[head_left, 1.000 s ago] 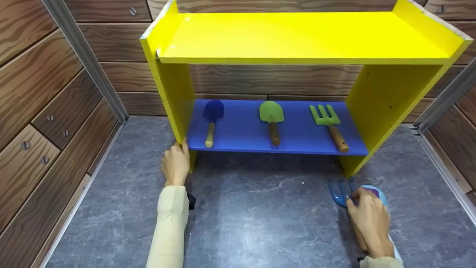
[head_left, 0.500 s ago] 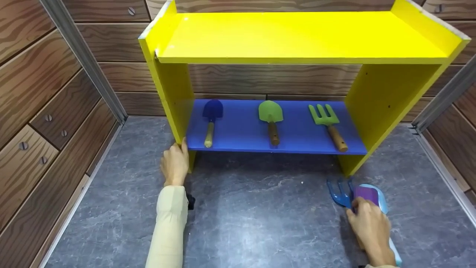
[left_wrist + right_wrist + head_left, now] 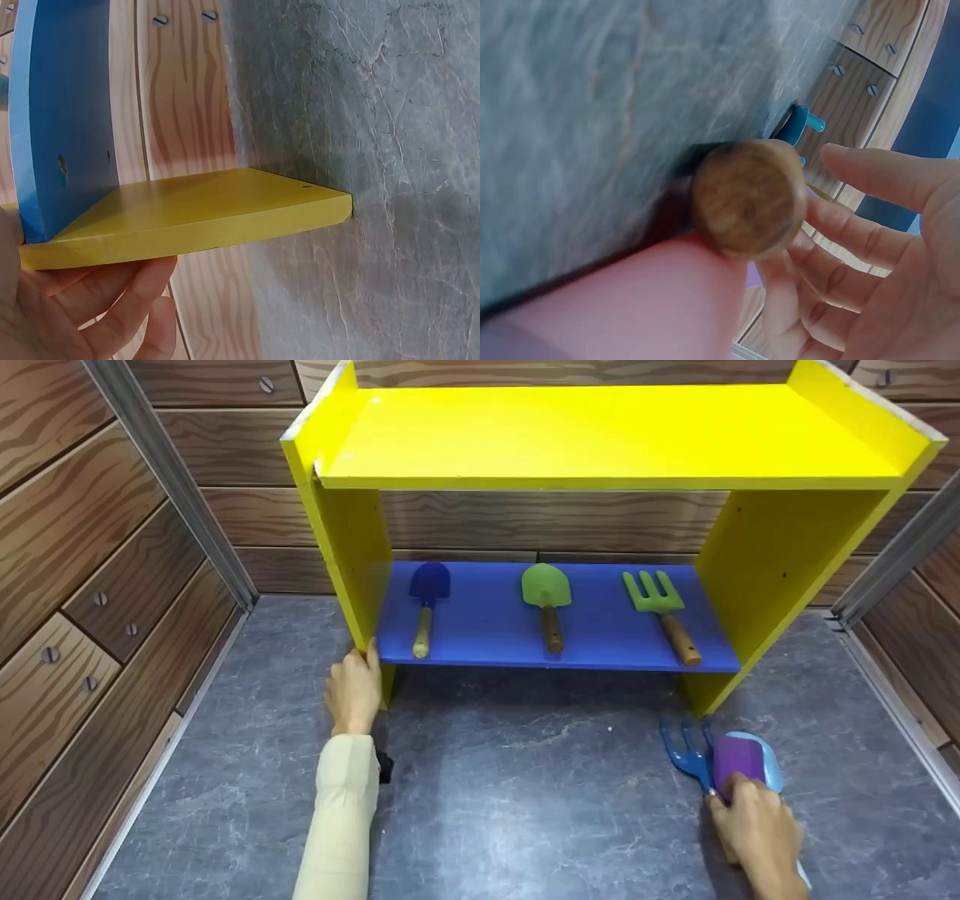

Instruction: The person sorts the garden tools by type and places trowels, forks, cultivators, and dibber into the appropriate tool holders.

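My left hand (image 3: 354,691) grips the front edge of the left side of the yellow shelf unit (image 3: 600,435), beside its blue shelf board (image 3: 480,615). In the left wrist view its fingers (image 3: 131,307) lie along the outer face of the panel. My right hand (image 3: 759,829) is over a blue hand fork (image 3: 691,763) and a purple-topped object (image 3: 739,761) lying on a light-blue piece (image 3: 772,772). Thumb and fingers stand apart in the right wrist view, near the end of a round wooden handle (image 3: 748,199). A pink rounded piece (image 3: 645,300) lies beside it.
On the blue board lie a dark-blue trowel (image 3: 430,585), a green trowel (image 3: 547,585) and a green hand fork (image 3: 658,594). The unit stands on a grey marbled surface (image 3: 487,810), with wood-patterned walls (image 3: 112,607) at the back and both sides.
My right hand has drawn back toward me, uncovering more of the purple-topped object. The left hand stays on the shelf unit's side. The tools on the board have not moved.
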Motion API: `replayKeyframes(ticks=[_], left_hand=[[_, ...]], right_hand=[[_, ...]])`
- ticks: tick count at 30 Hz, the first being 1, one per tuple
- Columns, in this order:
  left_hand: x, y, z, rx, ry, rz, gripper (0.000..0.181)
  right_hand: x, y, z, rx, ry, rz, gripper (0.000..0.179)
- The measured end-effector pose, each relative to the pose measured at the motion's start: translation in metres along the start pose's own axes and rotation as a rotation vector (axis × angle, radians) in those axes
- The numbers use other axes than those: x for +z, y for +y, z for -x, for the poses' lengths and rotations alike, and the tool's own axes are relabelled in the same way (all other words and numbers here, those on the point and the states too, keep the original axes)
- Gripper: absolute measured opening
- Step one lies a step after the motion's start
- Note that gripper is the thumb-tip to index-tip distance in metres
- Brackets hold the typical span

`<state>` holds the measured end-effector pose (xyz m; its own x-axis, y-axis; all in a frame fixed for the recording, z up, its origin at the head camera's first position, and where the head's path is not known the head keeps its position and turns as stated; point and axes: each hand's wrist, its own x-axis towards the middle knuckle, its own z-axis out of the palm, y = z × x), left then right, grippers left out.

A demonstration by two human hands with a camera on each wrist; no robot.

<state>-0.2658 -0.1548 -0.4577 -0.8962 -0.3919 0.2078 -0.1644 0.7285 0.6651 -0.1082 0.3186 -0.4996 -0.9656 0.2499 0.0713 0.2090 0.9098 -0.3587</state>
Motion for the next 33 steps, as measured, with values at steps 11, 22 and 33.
replayKeyframes(ticks=[11, 22, 33], left_hand=[[0.000, 0.000, 0.001, 0.001, -0.006, 0.007, 0.053], [0.001, 0.000, 0.001, 0.005, 0.005, 0.003, 0.052], [-0.001, 0.000, 0.002, 0.000, -0.003, 0.008, 0.052]], right_hand=[[-0.007, 0.010, 0.002, 0.072, -0.048, -0.004, 0.029], [-0.012, 0.016, -0.001, 0.187, -0.253, 0.014, 0.039], [-0.011, 0.020, 0.001, 0.148, -0.261, 0.002, 0.051]])
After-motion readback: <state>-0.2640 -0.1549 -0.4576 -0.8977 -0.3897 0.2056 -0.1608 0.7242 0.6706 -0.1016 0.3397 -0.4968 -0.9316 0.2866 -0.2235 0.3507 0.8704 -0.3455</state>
